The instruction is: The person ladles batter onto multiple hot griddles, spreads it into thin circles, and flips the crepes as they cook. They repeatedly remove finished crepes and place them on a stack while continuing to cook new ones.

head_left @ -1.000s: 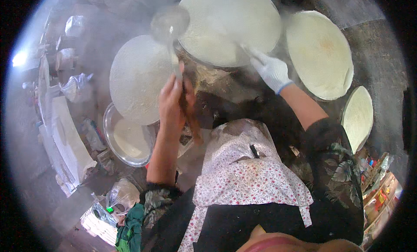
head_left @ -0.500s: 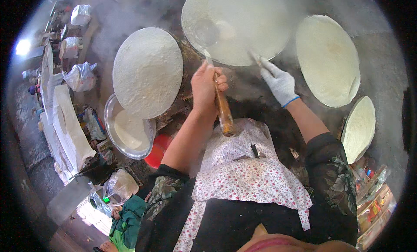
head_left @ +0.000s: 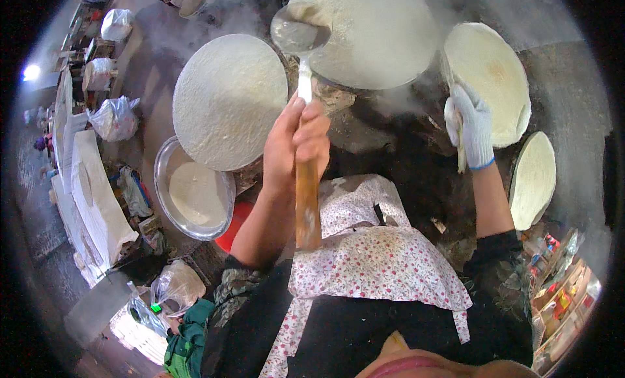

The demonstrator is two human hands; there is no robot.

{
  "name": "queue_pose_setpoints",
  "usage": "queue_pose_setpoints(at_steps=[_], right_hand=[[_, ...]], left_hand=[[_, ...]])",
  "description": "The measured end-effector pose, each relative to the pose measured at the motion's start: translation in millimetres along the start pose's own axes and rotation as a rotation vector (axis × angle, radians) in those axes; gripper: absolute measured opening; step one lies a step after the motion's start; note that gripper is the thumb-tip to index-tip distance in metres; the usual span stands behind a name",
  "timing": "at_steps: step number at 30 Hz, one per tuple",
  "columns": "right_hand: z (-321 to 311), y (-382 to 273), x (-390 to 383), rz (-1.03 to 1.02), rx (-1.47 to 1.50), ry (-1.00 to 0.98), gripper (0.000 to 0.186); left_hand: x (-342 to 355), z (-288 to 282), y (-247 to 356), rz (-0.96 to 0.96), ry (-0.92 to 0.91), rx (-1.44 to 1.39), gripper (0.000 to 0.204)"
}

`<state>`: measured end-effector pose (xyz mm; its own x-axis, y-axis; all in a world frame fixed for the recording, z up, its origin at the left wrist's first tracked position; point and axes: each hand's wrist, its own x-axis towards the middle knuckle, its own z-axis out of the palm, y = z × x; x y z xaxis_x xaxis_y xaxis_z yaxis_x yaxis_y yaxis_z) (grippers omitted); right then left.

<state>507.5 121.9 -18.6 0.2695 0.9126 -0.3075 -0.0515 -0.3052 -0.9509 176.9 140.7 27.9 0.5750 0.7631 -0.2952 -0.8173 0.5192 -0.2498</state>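
Note:
My bare left hand (head_left: 298, 140) is closed round the wooden handle of a ladle (head_left: 301, 36). The metal bowl of the ladle is raised between the left griddle (head_left: 229, 101) and the middle griddle (head_left: 371, 39), both covered with pale batter. My right hand (head_left: 472, 124), in a white glove, is closed on a pale, stick-like tool (head_left: 461, 147) that points down. This hand is at the near left edge of the right griddle (head_left: 498, 85), which bears a pale round sheet with a tan spot. The tool's other end is hidden.
A metal basin of batter (head_left: 195, 189) stands partly under the left griddle, next to a red container (head_left: 236, 225). Another round pale sheet (head_left: 534, 179) lies at the far right. Plastic bags (head_left: 115, 119) line the left side. A person in a green sleeve (head_left: 192, 336) is at lower left. Steam drifts over the griddles.
My left hand has moved slightly left and back toward me, lifting the ladle off the middle griddle. My right hand has swung right, from the middle griddle's edge to the right griddle.

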Motion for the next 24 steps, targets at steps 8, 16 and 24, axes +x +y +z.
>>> queue_pose_setpoints(at_steps=[8,16,24], right_hand=[[79.5,101.8,-31.1,-0.082,-0.382,0.025,0.044],[90.9,138.8,18.6,-0.138,-0.213,0.298,0.045],[96.7,127.9,26.9,-0.317,-0.779,0.007,0.050]], left_hand=[[-55.0,-11.0,28.0,0.086,0.012,0.076,0.017],[-106.7,-22.9,56.1,0.104,0.151,0.115,0.042],[-103.6,-34.5,52.5,-0.037,0.111,0.008,0.047]])
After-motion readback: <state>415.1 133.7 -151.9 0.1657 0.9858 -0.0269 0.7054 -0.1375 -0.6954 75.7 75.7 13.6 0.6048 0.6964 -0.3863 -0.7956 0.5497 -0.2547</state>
